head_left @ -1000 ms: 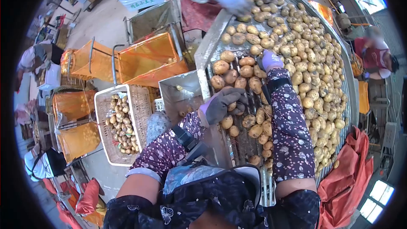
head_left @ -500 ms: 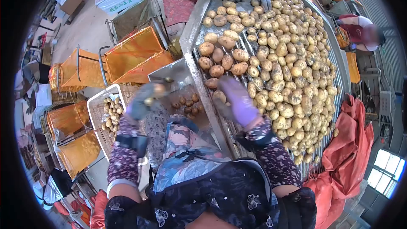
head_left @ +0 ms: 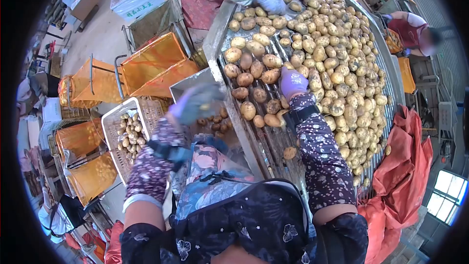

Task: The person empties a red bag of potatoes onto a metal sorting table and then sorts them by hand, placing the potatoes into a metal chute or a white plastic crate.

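Note:
My right hand (head_left: 294,82), in a purple glove, reaches onto the slatted sorting table at the left edge of the main heap of potatoes (head_left: 337,78). Its back faces me, and its fingers are mostly hidden against the potatoes. Left of it, larger potatoes (head_left: 256,68) lie spread over the slats. My left hand (head_left: 195,103), gloved in purple and grey, is smeared by motion above a metal chute (head_left: 188,85) beside the table's left rim. Below that hand, several small brown potatoes (head_left: 217,126) rest in the chute.
A white plastic basket (head_left: 110,139) with small potatoes stands at left, near orange mesh bags (head_left: 154,63). Across the table, a co-worker's gloved hand (head_left: 271,2) works among potatoes. Red sacking (head_left: 403,154) hangs at the right edge; another person (head_left: 410,34) stands beyond.
My left hand has swung right from near the basket, where potatoes showed in it, toward the table rim. My right hand has moved forward and right to the heap. The co-worker's hands have shifted.

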Demonstrator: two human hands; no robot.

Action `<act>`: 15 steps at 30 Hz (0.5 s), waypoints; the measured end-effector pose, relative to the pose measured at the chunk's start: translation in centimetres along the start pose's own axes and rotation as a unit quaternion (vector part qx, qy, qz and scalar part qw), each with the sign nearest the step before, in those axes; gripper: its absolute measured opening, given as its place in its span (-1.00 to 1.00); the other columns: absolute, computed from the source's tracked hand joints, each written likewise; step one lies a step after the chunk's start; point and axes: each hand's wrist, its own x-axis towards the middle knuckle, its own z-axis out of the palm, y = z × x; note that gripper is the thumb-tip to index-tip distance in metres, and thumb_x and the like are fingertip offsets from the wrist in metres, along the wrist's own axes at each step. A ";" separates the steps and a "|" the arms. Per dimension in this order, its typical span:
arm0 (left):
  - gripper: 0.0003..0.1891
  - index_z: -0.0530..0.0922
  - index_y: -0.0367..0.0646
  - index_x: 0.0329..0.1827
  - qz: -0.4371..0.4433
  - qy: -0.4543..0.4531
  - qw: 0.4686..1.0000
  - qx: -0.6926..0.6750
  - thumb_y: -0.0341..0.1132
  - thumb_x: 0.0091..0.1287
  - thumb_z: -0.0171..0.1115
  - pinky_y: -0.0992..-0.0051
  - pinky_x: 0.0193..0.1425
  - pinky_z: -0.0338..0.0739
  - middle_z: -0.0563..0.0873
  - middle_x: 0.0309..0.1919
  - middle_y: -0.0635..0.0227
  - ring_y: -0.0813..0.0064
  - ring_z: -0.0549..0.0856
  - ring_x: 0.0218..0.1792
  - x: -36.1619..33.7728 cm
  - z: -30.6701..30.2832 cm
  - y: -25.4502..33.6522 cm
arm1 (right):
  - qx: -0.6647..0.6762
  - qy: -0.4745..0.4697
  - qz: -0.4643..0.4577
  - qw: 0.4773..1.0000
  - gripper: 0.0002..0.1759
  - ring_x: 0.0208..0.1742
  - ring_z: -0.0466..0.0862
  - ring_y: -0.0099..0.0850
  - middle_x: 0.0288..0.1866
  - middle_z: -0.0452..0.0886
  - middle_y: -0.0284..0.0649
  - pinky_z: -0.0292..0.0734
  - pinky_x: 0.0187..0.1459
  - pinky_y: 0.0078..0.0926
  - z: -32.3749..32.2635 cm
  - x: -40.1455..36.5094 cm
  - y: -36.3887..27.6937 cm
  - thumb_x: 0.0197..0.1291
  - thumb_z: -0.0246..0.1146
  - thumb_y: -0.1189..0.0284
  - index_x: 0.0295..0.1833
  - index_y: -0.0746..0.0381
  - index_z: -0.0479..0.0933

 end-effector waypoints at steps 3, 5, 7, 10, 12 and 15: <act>-0.45 0.27 -0.17 0.51 0.094 -0.118 0.977 0.152 -0.15 0.53 0.07 0.64 -0.20 0.58 0.62 0.18 0.23 0.52 0.69 -0.16 5.1 6.6 -0.9 | 0.144 -0.055 -0.026 0.988 -0.53 0.07 0.70 -0.13 0.11 0.67 0.00 0.58 0.08 -0.23 -4.5 -2.5 0.0 0.35 0.24 0.24 0.30 0.20 0.47; -0.48 0.27 -0.14 0.51 -0.070 -0.094 0.993 -0.031 -0.19 0.55 0.04 0.67 -0.27 0.55 0.63 0.16 0.25 0.59 0.68 -0.19 7.1 9.2 -1.4 | 0.390 -0.063 -0.161 0.905 -0.53 0.15 0.67 -0.30 0.15 0.66 -0.02 0.57 0.12 -0.38 1.2 -1.1 3.4 0.41 0.20 0.27 0.29 0.33 0.44; -0.50 0.29 -0.17 0.49 -0.004 -0.092 0.995 -0.028 -0.14 0.58 -0.03 0.72 -0.29 0.51 0.63 0.14 0.28 0.64 0.65 -0.24 8.5 10.1 -3.0 | 0.320 -0.077 -0.198 0.923 -0.51 0.16 0.63 -0.28 0.19 0.61 -0.06 0.57 0.11 -0.36 -2.4 -4.2 1.3 0.39 0.22 0.25 0.27 0.36 0.46; -0.56 0.32 -0.14 0.47 -0.018 -0.075 0.993 -0.091 -0.20 0.61 -0.13 0.76 -0.31 0.47 0.65 0.12 0.34 0.68 0.62 -0.23 9.5 10.1 -3.9 | -0.001 0.109 -0.135 0.985 -0.50 0.12 0.63 -0.22 0.14 0.60 -0.12 0.58 0.07 -0.28 -6.2 -0.8 2.1 0.27 0.31 0.28 0.23 0.36 0.49; -0.58 0.35 -0.13 0.45 -0.025 -0.035 0.992 -0.122 -0.21 0.63 -0.18 0.76 -0.33 0.47 0.66 0.10 0.35 0.67 0.62 -0.24 9.1 10.0 -4.9 | -0.105 0.060 -0.131 0.984 -0.55 0.10 0.64 -0.18 0.10 0.60 -0.12 0.58 0.03 -0.21 -4.8 2.1 2.3 0.21 0.32 0.30 0.17 0.30 0.56; -0.52 0.39 -0.13 0.40 -0.048 -0.078 0.957 -0.275 -0.02 0.61 -0.11 0.53 -0.06 0.65 0.66 0.13 0.24 0.49 0.71 -0.08 9.6 8.8 -5.0 | -0.293 0.067 -0.112 0.947 -0.65 0.04 0.64 -0.14 0.05 0.59 -0.13 0.59 -0.03 -0.16 -0.5 5.6 1.0 0.19 0.30 0.32 0.07 0.20 0.64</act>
